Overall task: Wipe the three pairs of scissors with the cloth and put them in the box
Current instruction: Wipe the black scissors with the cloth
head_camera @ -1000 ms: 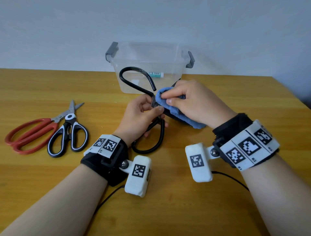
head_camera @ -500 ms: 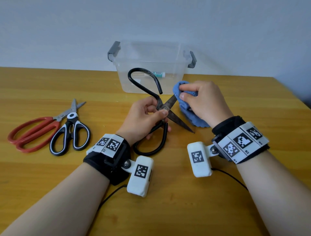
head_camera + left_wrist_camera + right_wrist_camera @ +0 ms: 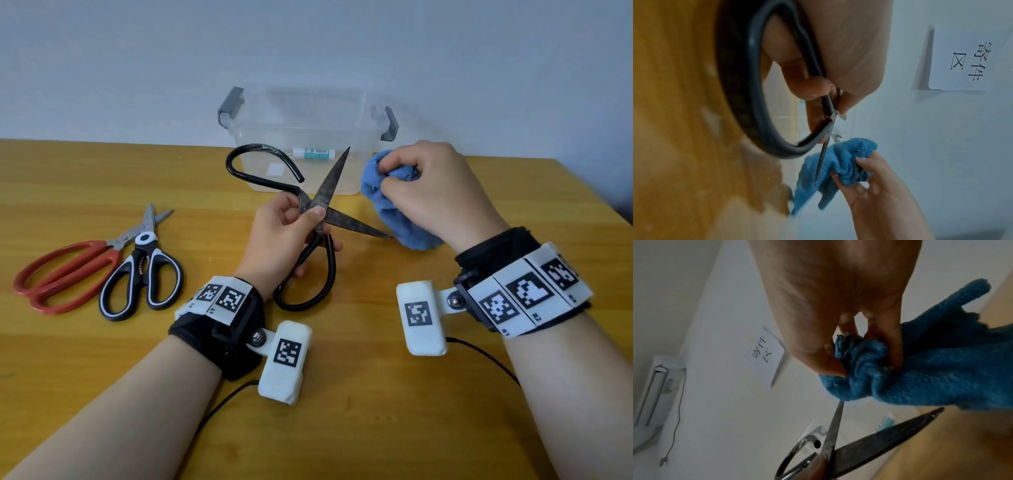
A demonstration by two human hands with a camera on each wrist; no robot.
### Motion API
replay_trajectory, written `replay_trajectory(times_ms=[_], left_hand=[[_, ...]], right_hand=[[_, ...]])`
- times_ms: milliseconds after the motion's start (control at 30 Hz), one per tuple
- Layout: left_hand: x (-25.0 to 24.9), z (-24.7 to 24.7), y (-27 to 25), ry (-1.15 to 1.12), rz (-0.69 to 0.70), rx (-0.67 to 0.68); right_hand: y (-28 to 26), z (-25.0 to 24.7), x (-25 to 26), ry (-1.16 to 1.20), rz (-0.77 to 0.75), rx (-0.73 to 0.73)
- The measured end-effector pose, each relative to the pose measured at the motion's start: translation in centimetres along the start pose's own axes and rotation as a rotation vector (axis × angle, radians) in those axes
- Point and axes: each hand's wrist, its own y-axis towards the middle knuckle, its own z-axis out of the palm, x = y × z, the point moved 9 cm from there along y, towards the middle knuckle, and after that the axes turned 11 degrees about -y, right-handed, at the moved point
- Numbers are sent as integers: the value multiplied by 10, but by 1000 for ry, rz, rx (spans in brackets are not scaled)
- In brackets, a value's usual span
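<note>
My left hand [image 3: 291, 226] grips the large black iron scissors [image 3: 327, 192] at the pivot, above the table, with the blades spread wide; the same scissors [image 3: 777, 129] fill the left wrist view. My right hand [image 3: 428, 192] holds the bunched blue cloth [image 3: 387, 202] just right of the blades, apart from the upper blade. In the right wrist view the cloth [image 3: 900, 373] hangs over the open scissors [image 3: 869, 451]. Red-handled scissors [image 3: 65, 274] and black-and-white scissors [image 3: 144, 274] lie at the left of the table. The clear plastic box [image 3: 308, 137] stands behind the hands.
The wooden table [image 3: 342, 428] ends at a pale wall. The box has grey latches and a small label on its side. Cables trail from both wrist cameras. A paper sign [image 3: 962, 56] hangs on the wall.
The cloth has come off the blades and moved up and to the right. The scissors' blades have opened wide, one now pointing up toward the box.
</note>
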Motion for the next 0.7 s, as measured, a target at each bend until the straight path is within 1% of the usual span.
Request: replay_trajectory(times_ms=[67, 167, 233, 333, 500, 700], left_hand=[[0, 0, 0, -4, 0, -5], [0, 1, 0, -12, -10, 0], [0, 1, 0, -20, -28, 8], [1, 3, 1, -13, -31, 28], [1, 7, 0, 85, -7, 77], [1, 10, 0, 136, 25, 139]], right_hand=[[0, 6, 8, -66, -45, 49], [-3, 20, 19, -49, -95, 132], [-4, 29, 24, -56, -106, 153], [-5, 35, 22, -95, -96, 137], [-7, 46, 19, -185, -70, 145], [-8, 55, 16, -227, -20, 218]])
